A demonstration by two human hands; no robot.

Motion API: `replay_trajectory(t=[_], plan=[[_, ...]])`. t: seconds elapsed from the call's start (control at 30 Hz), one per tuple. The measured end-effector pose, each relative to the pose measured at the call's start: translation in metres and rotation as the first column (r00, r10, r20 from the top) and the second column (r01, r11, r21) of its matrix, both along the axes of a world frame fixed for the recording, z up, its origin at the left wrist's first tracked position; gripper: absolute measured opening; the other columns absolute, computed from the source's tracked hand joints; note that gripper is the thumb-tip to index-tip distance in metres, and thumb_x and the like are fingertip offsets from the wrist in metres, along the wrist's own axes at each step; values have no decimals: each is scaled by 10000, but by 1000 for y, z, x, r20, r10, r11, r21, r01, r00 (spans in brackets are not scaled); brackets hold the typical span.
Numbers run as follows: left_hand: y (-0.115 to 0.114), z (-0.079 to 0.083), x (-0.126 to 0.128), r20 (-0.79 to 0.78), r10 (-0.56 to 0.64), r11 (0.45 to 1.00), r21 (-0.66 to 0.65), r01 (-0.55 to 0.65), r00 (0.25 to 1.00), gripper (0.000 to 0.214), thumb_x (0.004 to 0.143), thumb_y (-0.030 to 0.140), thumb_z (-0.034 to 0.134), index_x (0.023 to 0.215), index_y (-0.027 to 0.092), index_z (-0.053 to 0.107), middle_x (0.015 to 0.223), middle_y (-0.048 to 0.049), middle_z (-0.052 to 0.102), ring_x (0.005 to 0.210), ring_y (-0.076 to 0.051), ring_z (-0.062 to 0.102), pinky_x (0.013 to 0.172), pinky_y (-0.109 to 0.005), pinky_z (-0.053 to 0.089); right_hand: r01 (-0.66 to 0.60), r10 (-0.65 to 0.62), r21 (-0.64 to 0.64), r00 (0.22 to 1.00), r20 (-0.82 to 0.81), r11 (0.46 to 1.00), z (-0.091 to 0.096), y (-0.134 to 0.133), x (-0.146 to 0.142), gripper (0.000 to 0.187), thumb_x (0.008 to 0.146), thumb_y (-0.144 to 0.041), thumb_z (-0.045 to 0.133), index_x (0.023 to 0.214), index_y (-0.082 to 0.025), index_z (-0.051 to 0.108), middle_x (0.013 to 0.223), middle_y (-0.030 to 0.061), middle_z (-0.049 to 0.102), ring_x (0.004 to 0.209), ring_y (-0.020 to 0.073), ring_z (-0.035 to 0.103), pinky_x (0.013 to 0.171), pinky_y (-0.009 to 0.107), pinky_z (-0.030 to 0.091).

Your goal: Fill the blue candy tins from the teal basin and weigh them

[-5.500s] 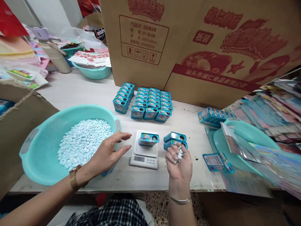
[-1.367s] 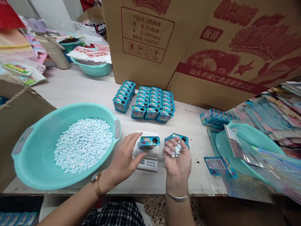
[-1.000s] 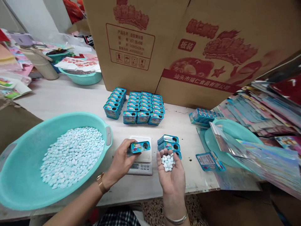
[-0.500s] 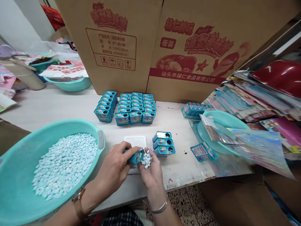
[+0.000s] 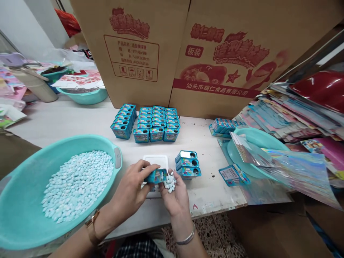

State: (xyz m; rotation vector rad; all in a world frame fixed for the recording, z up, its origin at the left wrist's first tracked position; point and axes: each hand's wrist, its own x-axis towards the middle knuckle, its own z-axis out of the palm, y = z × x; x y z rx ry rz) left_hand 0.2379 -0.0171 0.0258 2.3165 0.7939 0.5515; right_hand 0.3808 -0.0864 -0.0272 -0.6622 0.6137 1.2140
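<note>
My left hand grips a small blue candy box, tilted on its side with its open end toward my right palm. Cupped palm up, my right hand holds a small heap of pale blue candies. The fingertips of my right hand touch or nearly touch the box's open end. Beneath both hands is a white flat device, mostly hidden. A large turquoise basin on the left holds many more of these candies. Right of my hands, three blue boxes stand in a row.
Several rows of blue boxes stand before a large cardboard carton. A flattened blue box lies at right, near a turquoise bowl with shiny sheets. Stacked printed packs rise at far right. A bottle stands at back left.
The view has shifted slightly. The box in my left hand has turned a little nearer level, and the candies lie a bit lower and more spread in my right palm.
</note>
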Motion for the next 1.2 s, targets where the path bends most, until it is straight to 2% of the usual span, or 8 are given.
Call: replay_trajectory(t=[0.07, 0.2, 0.33, 0.43, 0.53, 0.7, 1.03, 1.2], plan=[[6, -12, 2, 118, 93, 987, -145, -75, 989, 358, 863, 204, 627, 1210, 275, 579, 1150, -50, 608, 1083, -227, 569, 952, -395, 469, 30, -30, -2, 999, 18, 1000, 0, -4, 6, 132, 886, -170, 542, 808, -154, 647, 748, 19, 707, 735, 142, 694, 700, 304, 591], [20, -52, 9, 252, 267, 913, -374, -161, 930, 364, 800, 259, 710, 1141, 225, 588, 1131, -37, 653, 1067, -215, 605, 982, -386, 471, 38, -40, 37, 998, 47, 999, -1, -13, 18, 96, 868, -205, 572, 817, -160, 639, 749, 9, 676, 720, 126, 670, 666, 268, 574], [25, -79, 14, 244, 305, 900, -389, -195, 921, 378, 785, 233, 713, 1143, 197, 595, 1145, -61, 666, 1089, -220, 615, 1002, -394, 471, 9, -18, 108, 997, 82, 994, 1, -17, 22, 37, 827, -208, 621, 841, -174, 623, 740, -10, 618, 673, 101, 612, 600, 218, 536], [20, -73, 6, 232, 247, 938, -302, -171, 941, 616, 802, 275, 720, 1364, 227, 472, 1415, -103, 525, 1320, -248, 477, 1127, -446, 365, -18, 0, 156, 993, 119, 988, 4, -19, 24, 65, 808, -205, 643, 845, -179, 596, 716, -30, 563, 635, 87, 564, 547, 189, 497], [14, -51, -10, 223, 269, 946, -244, -213, 937, 809, 836, 316, 698, 1509, 271, 252, 1555, -103, 359, 1443, -246, 317, 1195, -478, 254, -20, -9, 190, 989, 149, 982, 6, -20, 27, 111, 788, -189, 657, 852, -181, 567, 701, -45, 519, 604, 78, 527, 498, 167, 449], [6, -23, -36, 291, 416, 901, -262, -347, 861, 644, 881, 320, 644, 1458, 284, 359, 1436, -82, 521, 1341, -239, 474, 1136, -464, 370, -10, -38, 249, 982, 185, 968, 7, -17, 38, 166, 772, -155, 662, 866, -190, 530, 684, -62, 481, 567, 69, 493, 450, 149, 404], [1, -31, -45, 272, 447, 879, -310, -362, 852, 513, 875, 334, 651, 1358, 270, 491, 1354, -76, 585, 1285, -243, 521, 1052, -441, 460, -38, -53, 299, 955, 292, 954, 18, 11, 48, 157, 786, -179, 668, 846, -192, 523, 637, -88, 462, 493, 42, 454, 397, 131, 338], [6, -30, -37, 191, 305, 949, -147, -280, 933, 547, 880, 288, 639, 1390, 269, 443, 1387, -78, 538, 1307, -236, 482, 1105, -457, 400, -7, -84, 268, 942, 326, 963, 23, 29, 44, 130, 798, -209, 648, 809, -188, 520, 610, -93, 437, 464, 39, 421, 380, 132, 307]])
